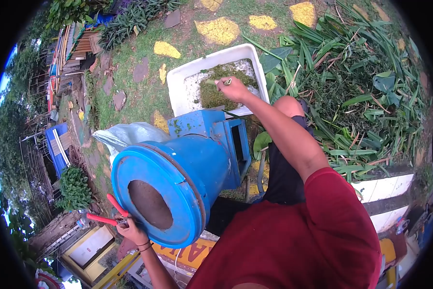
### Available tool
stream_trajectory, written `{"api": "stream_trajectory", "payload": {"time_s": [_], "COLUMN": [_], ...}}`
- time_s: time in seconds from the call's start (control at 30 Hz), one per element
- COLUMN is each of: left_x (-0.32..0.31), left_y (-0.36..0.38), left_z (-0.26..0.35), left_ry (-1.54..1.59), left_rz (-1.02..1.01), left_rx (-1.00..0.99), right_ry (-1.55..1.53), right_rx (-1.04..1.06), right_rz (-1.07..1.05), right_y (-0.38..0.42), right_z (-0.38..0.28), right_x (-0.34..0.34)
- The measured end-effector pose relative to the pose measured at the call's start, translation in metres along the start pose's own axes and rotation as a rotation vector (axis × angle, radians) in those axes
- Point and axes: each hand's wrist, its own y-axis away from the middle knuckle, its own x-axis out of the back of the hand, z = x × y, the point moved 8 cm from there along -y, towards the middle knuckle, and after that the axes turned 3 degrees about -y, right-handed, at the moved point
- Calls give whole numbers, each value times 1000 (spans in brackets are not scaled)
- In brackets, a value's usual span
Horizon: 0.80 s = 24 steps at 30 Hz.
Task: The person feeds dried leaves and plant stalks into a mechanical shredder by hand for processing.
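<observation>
My right hand (233, 89) is closed around a short green stalk (227, 82), above a white tub (182, 83) that holds chopped green plant matter (214, 96). My left hand (133, 231) grips a tool with red handles (102, 219) beside the rim of a blue machine (190, 159). The tool's handles are spread apart and point left; most of its head is hidden by the hand. The machine's round blue lid has a dark brown circle in its middle. Its boxy blue end stands close to the tub's near edge.
A large pile of long green leaves (356, 96) lies right of the tub. A pale plastic sack (129, 137) sits behind the machine at left. Yellow stepping stones (216, 31) are set in the grass. White tiles (387, 190) edge the lower right.
</observation>
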Motion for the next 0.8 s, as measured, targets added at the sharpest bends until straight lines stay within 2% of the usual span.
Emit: {"api": "stream_trajectory", "payload": {"time_s": [0.03,0.13,0.17,0.27,0.3,0.33,0.4,0.43,0.47,0.53,0.57,0.63,0.67,0.7,0.73,0.8], "left_x": [-2,-5,-3,5,3,0,-1,-6,-6,-3,-7,-8,-13,-25,-34,-42], "left_y": [0,0,0,-2,-2,-3,-1,-2,-3,-8,-12,-21,-26,-28,-34,-46], "left_z": [2,4,1,-9,-7,-6,0,6,10,5,5,11,21,47,67,51], "left_ry": [14,22,23,32,52,73,47,46,40,24,83,109,84,95,110,143], "left_rz": [-22,-14,-10,49,26,4,15,4,-2,8,-4,19,45,-2,-53,-147], "left_rx": [6,-7,-5,5,-2,-8,-4,-17,-30,-50,-46,-37,-33,-65,-98,-107], "right_ry": [-1,-102,-23,8,-115,-110,-108,-24,-21,-156,-107,14,61,16,46,47], "right_rx": [1,-161,-14,1,-255,-250,-104,-7,5,-171,-216,-103,-87,-10,-39,41], "right_rz": [1,-355,-208,-125,-434,-437,-260,-76,-86,-316,-446,-366,-240,-184,-158,-170], "right_y": [3,9,4,0,27,27,18,12,12,31,44,38,32,23,25,40], "right_z": [-3,-1,-10,3,-9,-12,-25,-32,-32,-35,-42,-51,-55,-53,-57,-79], "right_x": [0,-27,-17,-22,-29,-30,-18,-5,-7,-24,-35,-36,-29,-29,-27,-29]}}
